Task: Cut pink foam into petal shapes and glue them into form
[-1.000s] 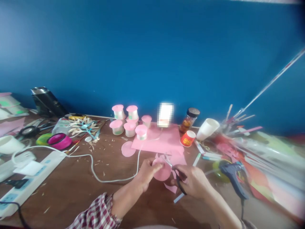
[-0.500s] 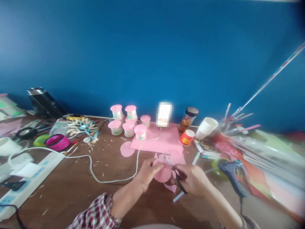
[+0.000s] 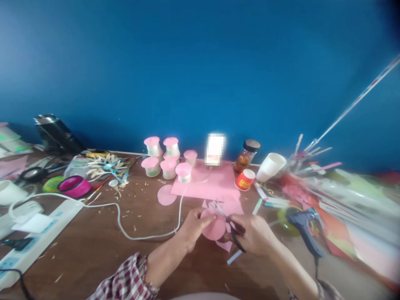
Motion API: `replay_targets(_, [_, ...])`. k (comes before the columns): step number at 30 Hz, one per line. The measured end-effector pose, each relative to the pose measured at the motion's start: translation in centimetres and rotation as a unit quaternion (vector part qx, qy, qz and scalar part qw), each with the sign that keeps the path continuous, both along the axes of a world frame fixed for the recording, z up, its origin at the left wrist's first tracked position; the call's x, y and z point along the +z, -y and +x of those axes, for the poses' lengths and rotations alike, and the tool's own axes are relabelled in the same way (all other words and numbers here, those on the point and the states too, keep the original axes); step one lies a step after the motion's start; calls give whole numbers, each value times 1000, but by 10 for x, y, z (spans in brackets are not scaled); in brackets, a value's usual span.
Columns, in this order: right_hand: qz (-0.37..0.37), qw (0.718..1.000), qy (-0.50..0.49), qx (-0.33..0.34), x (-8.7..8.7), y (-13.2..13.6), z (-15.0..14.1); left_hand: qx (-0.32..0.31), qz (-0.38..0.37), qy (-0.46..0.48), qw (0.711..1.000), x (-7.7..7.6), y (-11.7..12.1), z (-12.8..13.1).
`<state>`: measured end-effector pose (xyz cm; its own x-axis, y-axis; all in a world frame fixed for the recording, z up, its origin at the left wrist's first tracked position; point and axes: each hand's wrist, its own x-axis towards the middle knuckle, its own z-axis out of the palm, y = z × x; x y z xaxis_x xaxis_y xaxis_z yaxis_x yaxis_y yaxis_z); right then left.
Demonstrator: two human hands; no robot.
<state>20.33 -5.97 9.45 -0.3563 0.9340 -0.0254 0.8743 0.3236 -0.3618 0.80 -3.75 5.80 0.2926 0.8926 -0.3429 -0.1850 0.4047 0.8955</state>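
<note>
The left grip [image 3: 191,231] is closing thumb and fingers around the upper left edge of a pink disc [image 3: 214,228], the thumb lying on its face while the other fingers are mostly hiding beneath. The disc is sitting between the two grips, just right of the left one and to the left of the right grip [image 3: 254,233], which is wrapping around the dark handles of the scissors [image 3: 228,219]. Their blades are pointing away and leftward, passing close by the disc's upper right edge; whether they are biting into paper, I cannot tell. Pink scraps [image 3: 233,206] are lying just beyond and beside the disc on the brown tabletop [image 3: 140,266], and a pale strip [image 3: 234,257] is resting near the right grip. Farther back, a pink sheet [image 3: 212,179] is spreading below the wall [image 3: 200,75], with a second disc [image 3: 167,195] lying by its left corner. Pink-topped cups [image 3: 151,166] are standing clustered behind that one. A red cup [image 3: 245,180] is standing beside the sheet's right edge, and a glue gun [image 3: 304,231] is lying to the right of the right grip.
</note>
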Motion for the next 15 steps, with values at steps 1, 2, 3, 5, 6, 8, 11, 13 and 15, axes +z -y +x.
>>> replay_targets(1, [0, 1000, 1, 0, 0, 0, 0, -1, -1, 2, 1000, 0, 0, 0])
replay_targets(2, [1, 1000, 3, 0, 0, 1, 0, -1, -1, 4, 1000, -1, 0, 0])
replay_targets(3, [3, 1000, 4, 0, -1, 1, 0, -2, 0, 6, 1000, -1, 0, 0])
replay_targets(5, [6, 1000, 8, 0, -1, 1, 0, -1, 1, 7, 1000, -1, -1, 0])
replay_targets(6, [6, 1000, 10, -1, 0, 1, 0, 0, 1, 6, 1000, -1, -1, 0])
replay_targets(8, [5, 1000, 13, 0, 1, 1, 0, 2, 0, 1, 1000, 0, -1, 0])
replay_targets(11, [3, 1000, 14, 0, 2, 1, -1, 1, -1, -7, 1000, 1, -1, 0])
replay_targets(13, [7, 1000, 15, 1, 2, 1, 0, 2, 0, -10, 1000, 1, -1, 0])
replay_targets(15, [13, 1000, 19, 2, 1, 1, 0, 4, -2, -8, 1000, 1, -1, 0])
